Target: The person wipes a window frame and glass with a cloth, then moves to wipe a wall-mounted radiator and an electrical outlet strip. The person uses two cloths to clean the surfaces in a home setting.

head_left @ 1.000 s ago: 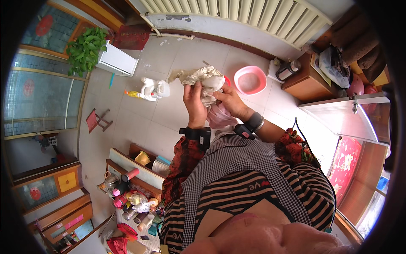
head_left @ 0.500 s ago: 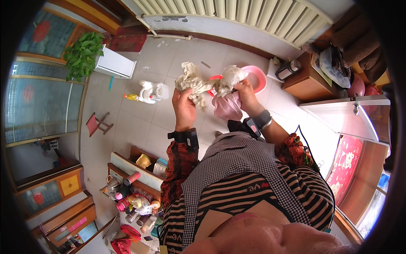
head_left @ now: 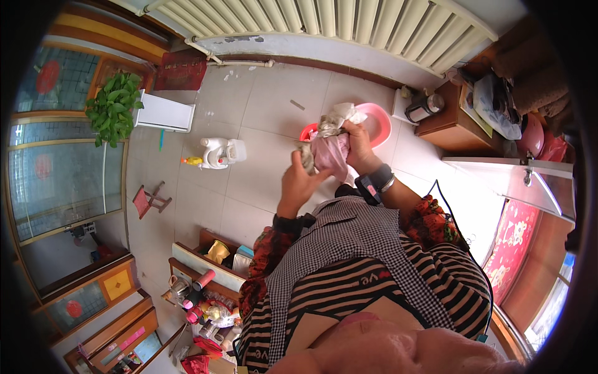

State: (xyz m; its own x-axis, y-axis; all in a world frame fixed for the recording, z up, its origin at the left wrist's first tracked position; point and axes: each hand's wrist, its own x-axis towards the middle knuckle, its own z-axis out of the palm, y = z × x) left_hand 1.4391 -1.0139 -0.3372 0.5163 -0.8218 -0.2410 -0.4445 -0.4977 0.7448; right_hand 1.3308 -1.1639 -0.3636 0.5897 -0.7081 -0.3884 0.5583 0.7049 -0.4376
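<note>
Tiled floor (head_left: 261, 156) | right hand (head_left: 362, 151): fingers clutching bundled cloths (head_left: 330, 153) | left hand (head_left: 299, 186) (fingers' hold unclear): nearer them than before

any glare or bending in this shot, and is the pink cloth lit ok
Head view: fisheye bends the radiator along the top; head view: floor at right is washed out by glare; head view: pink cloth is lit well enough to show folds.
</note>
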